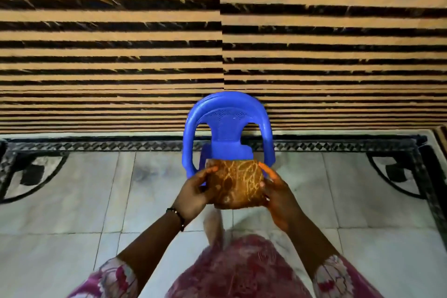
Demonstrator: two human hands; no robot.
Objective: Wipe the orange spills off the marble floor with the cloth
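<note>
Both hands, left hand and right hand, grip the folded cloth; keep it folded (no spill visible), press flat on the marble floor.

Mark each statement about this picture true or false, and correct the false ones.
1. Both hands hold the folded cloth. True: the left hand and the right hand grip its sides.
2. The chair is red. False: it is blue.
3. The cloth lies on the floor. False: it is held up above it.
4. The wall behind the chair is striped. True.
5. A bracelet is on the right wrist. False: it is on the left.
</note>
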